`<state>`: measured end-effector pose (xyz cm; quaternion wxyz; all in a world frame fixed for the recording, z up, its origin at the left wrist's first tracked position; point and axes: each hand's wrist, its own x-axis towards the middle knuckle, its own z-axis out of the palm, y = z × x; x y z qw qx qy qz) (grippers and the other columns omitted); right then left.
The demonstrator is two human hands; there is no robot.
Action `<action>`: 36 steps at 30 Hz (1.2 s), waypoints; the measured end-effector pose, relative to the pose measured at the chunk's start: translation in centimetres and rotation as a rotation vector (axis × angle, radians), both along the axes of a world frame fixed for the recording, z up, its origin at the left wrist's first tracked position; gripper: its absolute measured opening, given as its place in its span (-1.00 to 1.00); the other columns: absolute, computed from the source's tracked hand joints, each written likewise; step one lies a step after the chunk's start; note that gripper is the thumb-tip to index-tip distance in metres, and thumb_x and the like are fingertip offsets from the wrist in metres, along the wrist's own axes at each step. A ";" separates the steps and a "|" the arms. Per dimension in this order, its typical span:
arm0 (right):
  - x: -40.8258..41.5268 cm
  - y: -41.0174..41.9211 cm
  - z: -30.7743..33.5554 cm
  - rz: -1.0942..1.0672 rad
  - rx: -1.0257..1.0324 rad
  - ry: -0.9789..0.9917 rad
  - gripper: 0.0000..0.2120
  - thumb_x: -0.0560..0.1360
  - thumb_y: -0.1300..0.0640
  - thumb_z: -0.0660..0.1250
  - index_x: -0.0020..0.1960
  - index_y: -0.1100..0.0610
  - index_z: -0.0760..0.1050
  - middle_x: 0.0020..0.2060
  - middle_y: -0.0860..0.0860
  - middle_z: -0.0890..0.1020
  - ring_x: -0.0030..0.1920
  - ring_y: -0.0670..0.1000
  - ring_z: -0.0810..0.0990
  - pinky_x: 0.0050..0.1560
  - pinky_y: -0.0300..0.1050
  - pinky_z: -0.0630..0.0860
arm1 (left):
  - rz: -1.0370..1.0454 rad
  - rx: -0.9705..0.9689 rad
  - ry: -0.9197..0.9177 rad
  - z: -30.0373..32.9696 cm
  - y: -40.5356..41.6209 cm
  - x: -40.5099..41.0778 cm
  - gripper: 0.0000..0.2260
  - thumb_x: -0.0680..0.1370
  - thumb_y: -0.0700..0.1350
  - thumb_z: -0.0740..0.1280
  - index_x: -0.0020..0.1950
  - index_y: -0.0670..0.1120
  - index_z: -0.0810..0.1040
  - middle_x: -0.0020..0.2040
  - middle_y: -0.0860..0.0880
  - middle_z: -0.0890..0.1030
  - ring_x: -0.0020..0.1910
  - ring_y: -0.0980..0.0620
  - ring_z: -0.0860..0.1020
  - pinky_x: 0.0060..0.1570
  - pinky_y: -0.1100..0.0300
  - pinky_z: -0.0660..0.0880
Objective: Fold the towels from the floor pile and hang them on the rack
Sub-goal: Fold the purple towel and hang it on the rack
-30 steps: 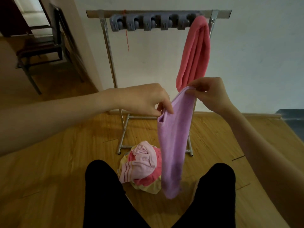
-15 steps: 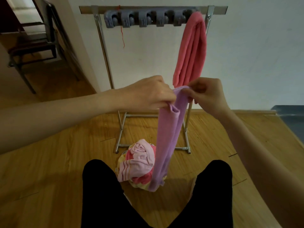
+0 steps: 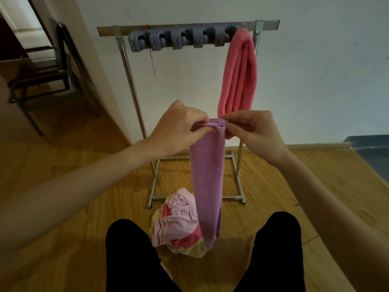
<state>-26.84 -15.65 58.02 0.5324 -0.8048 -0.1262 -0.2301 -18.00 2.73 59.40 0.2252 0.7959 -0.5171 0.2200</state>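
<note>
Folded purple towel (image 3: 207,178) pinched at top by left hand (image 3: 179,128) and right hand (image 3: 252,131), hung above floor pile (image 3: 175,224), before rack (image 3: 189,28)

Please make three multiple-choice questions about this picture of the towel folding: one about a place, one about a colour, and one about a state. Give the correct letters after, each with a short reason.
1. Where does the pink towel hang on the rack?
A. at its right end
B. at its left end
C. on the bottom bar

2. What colour is the towel held by both hands?
A. green
B. purple
C. white

3. How is the held towel at this moment?
A. spread flat on the floor
B. crumpled into a ball
C. folded into a narrow strip hanging down

Answers:
1 A: the pink towel is draped over the top bar of the rack, next to the right post.
2 B: the towel pinched by the left hand and the right hand is purple.
3 C: both hands hold its top edge, and it hangs in a long narrow strip in front of the floor pile.
</note>
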 end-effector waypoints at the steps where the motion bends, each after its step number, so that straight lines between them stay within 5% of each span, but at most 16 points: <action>1: -0.1 0.0 0.0 0.003 0.007 0.008 -0.77 0.47 0.40 0.34 0.11 0.28 0.58 -0.12 0.15 0.69 -0.18 0.00 0.69 -0.09 -0.17 0.61 | 0.016 -0.016 0.002 -0.1 -0.1 0.0 -0.75 0.53 0.08 0.32 -0.07 -0.08 0.65 -0.23 0.05 0.65 -0.32 0.15 0.44 -0.10 0.30 0.21; 7: 0.2 0.2 -0.2 -0.063 -0.057 -0.043 -0.61 0.33 0.40 0.49 0.14 0.27 0.55 -0.11 0.11 0.66 -0.15 -0.02 0.67 -0.08 -0.21 0.61 | 0.122 -0.121 -0.005 0.2 -1.2 -0.1 -0.78 0.52 0.06 0.37 -0.13 -0.08 0.66 -0.33 0.04 0.62 -0.38 0.11 0.47 -0.07 0.21 0.31; 11: 1.5 -0.3 0.2 -0.197 -0.100 -0.142 -0.73 0.41 0.39 0.40 0.10 0.25 0.57 -0.15 0.00 0.64 -0.17 -0.13 0.62 -0.12 -0.28 0.57 | 0.119 -0.142 -0.045 1.6 -1.9 -0.3 -0.75 0.51 0.09 0.35 -0.11 -0.07 0.66 -0.31 0.02 0.62 -0.37 0.10 0.48 -0.06 0.23 0.24; 19: 3.2 -0.6 -0.2 -0.280 0.057 -0.127 -0.76 0.43 0.39 0.35 0.09 0.27 0.58 -0.09 0.07 0.67 -0.07 -0.03 0.65 -0.06 -0.12 0.61 | 0.016 -0.138 -0.052 2.5 -0.9 -0.8 -0.79 0.50 -0.10 0.40 0.12 -0.09 0.61 -0.02 0.02 0.67 -0.10 0.18 0.47 0.06 0.37 0.19; 22: 3.5 0.0 -1.0 -0.293 0.095 -0.078 -0.77 0.42 0.37 0.37 0.07 0.24 0.60 -0.11 0.06 0.67 -0.08 0.00 0.66 -0.06 -0.02 0.63 | 0.067 -0.158 -0.023 0.0 0.0 -0.8 -0.60 0.45 -0.09 0.45 0.27 -0.10 0.50 0.18 -0.07 0.56 0.14 0.05 0.47 0.20 0.26 0.26; 25: 3.5 0.5 -1.4 -0.300 0.156 -0.030 -0.78 0.42 0.32 0.40 0.07 0.24 0.61 -0.11 0.09 0.68 -0.06 0.05 0.67 -0.06 0.06 0.63 | 0.174 -0.147 0.241 -4.4 1.0 -0.6 -0.14 0.33 -0.05 0.56 0.49 -0.13 0.17 0.40 -0.13 0.25 0.39 -0.02 0.26 0.40 0.16 0.24; 28: 3.1 1.2 -1.3 -0.249 0.238 0.019 -0.78 0.41 0.31 0.42 0.06 0.25 0.60 -0.10 0.16 0.68 -0.04 0.14 0.67 -0.04 0.15 0.62 | 0.213 -0.102 0.662 -10.2 1.7 0.1 -0.06 0.26 -0.08 0.61 0.49 -0.12 0.13 0.36 -0.08 0.33 0.33 0.04 0.35 0.31 0.20 0.35; 31: 2.6 1.8 -0.6 -0.224 0.317 0.061 -0.76 0.42 0.36 0.41 0.08 0.29 0.58 -0.09 0.22 0.67 -0.06 0.16 0.67 -0.07 0.12 0.64 | 0.136 -0.143 1.029 -14.6 1.8 1.2 -0.28 0.26 -0.22 0.59 0.35 -0.07 0.36 0.18 0.00 0.53 0.17 0.04 0.52 0.04 0.30 0.49; 36: 2.2 1.5 0.8 -0.206 0.450 0.068 -0.77 0.42 0.39 0.38 0.08 0.30 0.58 -0.11 0.21 0.66 -0.10 0.14 0.67 -0.13 0.03 0.64 | 0.078 0.053 1.087 -17.7 0.8 1.8 -0.75 0.38 -0.25 0.52 -0.01 -0.02 0.61 -0.10 0.12 0.65 -0.11 0.25 0.62 -0.08 0.36 0.50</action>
